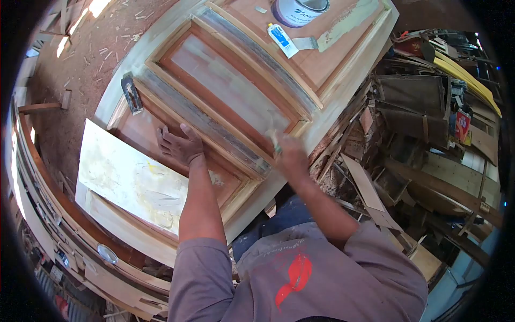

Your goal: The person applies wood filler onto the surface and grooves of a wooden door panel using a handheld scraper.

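Observation:
My left hand (181, 144) lies on the lower panel of a wooden door (234, 137), fingers apart, with nothing in it. My right hand (291, 158), smeared by motion, is closed round the handle of what looks like a putty knife (276, 140). Its blurred blade is over the near end of the door's middle panel, which carries pale streaks of filler (214, 75). Left of my left arm, a white board (129, 174) smeared with cream and yellow paste lies across the door. A dark flat-bladed tool (131, 94) rests on the frame beyond my left hand.
On the far panel stand an open paint can (300, 12), a white and blue tube (282, 40) and a small grey blade (306, 43). Wood scraps and boards (365, 185) crowd the right side. Shavings litter the dirt floor (102, 53). Long timber strips (59, 214) curve along the left.

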`<state>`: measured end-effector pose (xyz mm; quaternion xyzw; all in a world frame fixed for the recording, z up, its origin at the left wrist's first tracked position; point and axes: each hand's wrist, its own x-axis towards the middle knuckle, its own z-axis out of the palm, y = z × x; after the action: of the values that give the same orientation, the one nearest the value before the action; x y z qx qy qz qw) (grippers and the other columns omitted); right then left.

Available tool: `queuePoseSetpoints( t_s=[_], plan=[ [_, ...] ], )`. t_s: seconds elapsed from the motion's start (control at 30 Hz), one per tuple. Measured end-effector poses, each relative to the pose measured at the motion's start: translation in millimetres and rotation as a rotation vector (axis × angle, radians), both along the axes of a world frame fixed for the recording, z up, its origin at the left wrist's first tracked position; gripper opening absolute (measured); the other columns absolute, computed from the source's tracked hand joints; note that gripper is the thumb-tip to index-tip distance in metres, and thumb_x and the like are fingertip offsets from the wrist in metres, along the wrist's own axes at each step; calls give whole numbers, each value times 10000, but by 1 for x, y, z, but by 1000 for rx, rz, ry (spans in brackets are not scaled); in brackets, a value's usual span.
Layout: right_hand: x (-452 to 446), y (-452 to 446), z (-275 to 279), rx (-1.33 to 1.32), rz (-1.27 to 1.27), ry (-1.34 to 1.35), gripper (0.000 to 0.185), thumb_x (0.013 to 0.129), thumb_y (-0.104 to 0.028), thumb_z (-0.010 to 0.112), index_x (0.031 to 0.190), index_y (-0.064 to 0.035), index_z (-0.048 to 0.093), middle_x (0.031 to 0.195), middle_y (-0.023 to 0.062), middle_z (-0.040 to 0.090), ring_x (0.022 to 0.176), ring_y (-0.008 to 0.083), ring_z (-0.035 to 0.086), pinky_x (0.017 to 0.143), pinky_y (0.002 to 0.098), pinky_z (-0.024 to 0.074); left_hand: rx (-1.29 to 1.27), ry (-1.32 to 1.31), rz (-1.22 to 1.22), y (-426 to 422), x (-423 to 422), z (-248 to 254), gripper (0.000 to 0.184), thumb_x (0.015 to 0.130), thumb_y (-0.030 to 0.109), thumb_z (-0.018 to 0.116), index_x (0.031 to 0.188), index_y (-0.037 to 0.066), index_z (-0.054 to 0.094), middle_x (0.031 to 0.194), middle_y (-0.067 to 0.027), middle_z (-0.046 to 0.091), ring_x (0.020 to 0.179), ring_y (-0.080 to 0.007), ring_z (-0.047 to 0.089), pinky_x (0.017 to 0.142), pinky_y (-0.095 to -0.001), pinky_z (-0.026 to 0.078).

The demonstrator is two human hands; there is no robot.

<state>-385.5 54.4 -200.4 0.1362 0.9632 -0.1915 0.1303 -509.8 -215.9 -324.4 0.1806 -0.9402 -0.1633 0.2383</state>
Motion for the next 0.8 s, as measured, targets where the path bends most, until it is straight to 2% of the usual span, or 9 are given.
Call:
queuePoseSetpoints(
  t_s=[0.13, 0.23, 0.33, 0.43, 0.53, 0.63, 0.7, 0.8],
  plan=[
    [-50, 37, -22, 71, 49, 109, 438, 866, -89, 650, 1299, -29, 682, 1145, 213, 698, 1105, 415, 632, 1020, 499, 482, 4, 11, -5, 1, 1, 2, 602, 978, 532, 531, 1288, 17, 557, 1415, -222, 556, 1340, -416, 496, 1113, -582, 350],
    [-46, 28, -32, 100, 152, 243, 438, 831, -111, 674, 1262, -36, 685, 1104, 199, 715, 1070, 389, 640, 965, 488, 505, -20, -28, 6, 0, 1, 1, 596, 965, 514, 539, 1284, 11, 554, 1418, -230, 531, 1329, -412, 486, 1104, -573, 353],
    [-18, 3, -30, 54, 149, -27, 434, 828, -115, 679, 1257, -44, 694, 1112, 193, 717, 1085, 390, 643, 971, 481, 504, -9, -20, -6, -2, 2, -2, 599, 964, 516, 537, 1295, 17, 546, 1430, -233, 520, 1331, -413, 480, 1113, -579, 345],
    [8, -15, -22, -22, 176, 78, 445, 810, -57, 658, 1253, -54, 702, 1119, 201, 713, 1086, 399, 640, 951, 483, 512, -8, -22, -12, -2, 2, -1, 588, 963, 505, 545, 1305, 27, 539, 1438, -230, 516, 1331, -414, 479, 1110, -578, 348],
    [-1, -4, -6, -216, 136, -63, 468, 807, -13, 634, 1269, -57, 693, 1139, 209, 701, 1110, 410, 629, 966, 491, 508, 3, -32, -2, -1, 1, 2, 570, 950, 478, 566, 1305, 33, 538, 1434, -233, 519, 1327, -417, 483, 1107, -572, 352],
    [-51, 13, -4, -203, 197, 245, 504, 804, 13, 612, 1299, -52, 679, 1151, 213, 694, 1100, 419, 633, 990, 502, 500, 18, -15, 0, 1, -1, 9, 555, 935, 455, 580, 1300, 39, 538, 1428, -230, 524, 1323, -415, 492, 1102, -569, 358],
    [-108, 18, -10, -241, 204, 310, 520, 821, 29, 598, 1331, -46, 662, 1219, 214, 691, 1172, 410, 630, 1037, 485, 494, 19, -19, 0, 1, -1, 13, 556, 921, 441, 586, 1299, 37, 538, 1423, -226, 531, 1326, -411, 499, 1098, -567, 364],
    [-204, -3, -3, -345, 371, 381, 545, 845, 71, 547, 1369, -45, 636, 1340, 208, 658, 1297, 379, 591, 1087, 451, 491, 27, -20, 4, 1, -3, 15, 554, 904, 415, 607, 1300, 34, 542, 1431, -220, 533, 1341, -409, 496, 1104, -572, 360]
  ],
)
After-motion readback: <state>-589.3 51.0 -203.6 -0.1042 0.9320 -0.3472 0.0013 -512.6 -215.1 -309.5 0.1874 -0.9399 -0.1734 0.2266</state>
